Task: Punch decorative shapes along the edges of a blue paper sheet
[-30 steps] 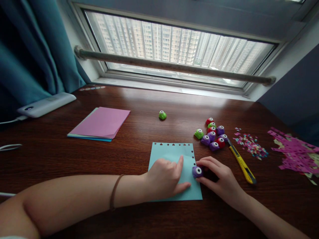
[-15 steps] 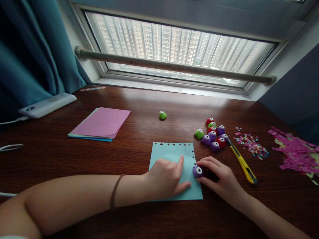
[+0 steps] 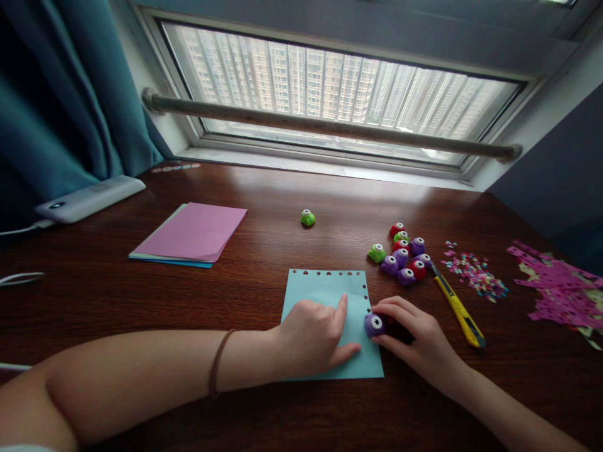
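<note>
A light blue sheet of paper [image 3: 325, 284] lies in front of me, with small star and heart holes along its top edge and upper right edge. My left hand [image 3: 313, 336] rests on the sheet, thumb and index finger stretched apart, the other fingers curled under and partly hidden. At the sheet's right edge sits a purple craft punch [image 3: 374, 324] with a white top. The thumb and fingers of my right hand [image 3: 414, 336] grip this punch from the right side.
Several red, green and purple punches [image 3: 406, 276] cluster beyond my right hand, beside a yellow utility knife [image 3: 458, 307]. Confetti [image 3: 480, 276] and pink paper scraps [image 3: 560, 282] lie farther right. One green punch [image 3: 308, 218], a coloured paper stack [image 3: 193, 232] and a white power bank [image 3: 94, 199] are at the back.
</note>
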Available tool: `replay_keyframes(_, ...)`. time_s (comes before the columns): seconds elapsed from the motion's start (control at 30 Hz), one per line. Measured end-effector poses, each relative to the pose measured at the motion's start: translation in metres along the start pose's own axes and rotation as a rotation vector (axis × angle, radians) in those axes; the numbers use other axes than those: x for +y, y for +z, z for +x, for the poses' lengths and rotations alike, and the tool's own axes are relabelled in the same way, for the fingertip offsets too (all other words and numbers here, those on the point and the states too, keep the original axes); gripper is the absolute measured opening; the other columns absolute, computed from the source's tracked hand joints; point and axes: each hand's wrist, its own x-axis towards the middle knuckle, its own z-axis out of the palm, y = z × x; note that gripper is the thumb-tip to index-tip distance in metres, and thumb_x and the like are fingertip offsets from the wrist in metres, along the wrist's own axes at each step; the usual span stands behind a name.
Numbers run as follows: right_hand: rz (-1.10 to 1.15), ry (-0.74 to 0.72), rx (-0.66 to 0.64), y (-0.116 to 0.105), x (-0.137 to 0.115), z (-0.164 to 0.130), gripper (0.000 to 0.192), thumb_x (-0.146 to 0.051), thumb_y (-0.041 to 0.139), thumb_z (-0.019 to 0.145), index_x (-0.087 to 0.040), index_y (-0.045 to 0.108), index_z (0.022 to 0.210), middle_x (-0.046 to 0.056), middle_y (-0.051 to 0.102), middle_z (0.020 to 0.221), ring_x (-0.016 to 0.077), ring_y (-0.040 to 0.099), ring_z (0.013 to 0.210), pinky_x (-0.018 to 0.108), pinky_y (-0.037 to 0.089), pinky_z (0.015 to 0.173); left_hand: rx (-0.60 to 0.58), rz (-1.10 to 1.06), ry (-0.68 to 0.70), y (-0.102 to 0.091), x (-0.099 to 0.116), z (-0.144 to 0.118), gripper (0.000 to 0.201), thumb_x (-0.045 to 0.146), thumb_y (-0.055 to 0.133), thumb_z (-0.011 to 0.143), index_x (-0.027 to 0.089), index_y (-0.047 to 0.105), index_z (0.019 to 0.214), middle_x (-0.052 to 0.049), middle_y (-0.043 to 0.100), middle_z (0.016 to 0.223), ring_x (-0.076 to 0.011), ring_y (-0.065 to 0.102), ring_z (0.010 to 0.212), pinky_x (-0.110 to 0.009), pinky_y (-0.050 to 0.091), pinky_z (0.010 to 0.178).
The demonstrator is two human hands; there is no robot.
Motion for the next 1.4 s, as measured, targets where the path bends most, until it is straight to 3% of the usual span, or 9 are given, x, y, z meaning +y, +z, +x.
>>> replay_keyframes(1.4, 0.004, -0.011, -0.033, -0.0001, 0.0026, -0.0010, 0.027, -0.018, 0.060, 0.080, -0.022, 0.055, 0.106, 0.006, 0.058, 0.100, 0.0192, 0.057, 0.092, 0.030, 0.049, 0.079, 0.017, 0.010, 0.002, 0.0005, -0.0002, -0.0007, 0.068, 0.051, 0.038, 0.088, -0.004, 0.041, 0.126, -0.015, 0.066, 0.077, -0.0263, 0.064, 0.063, -0.036, 0.048, 0.053)
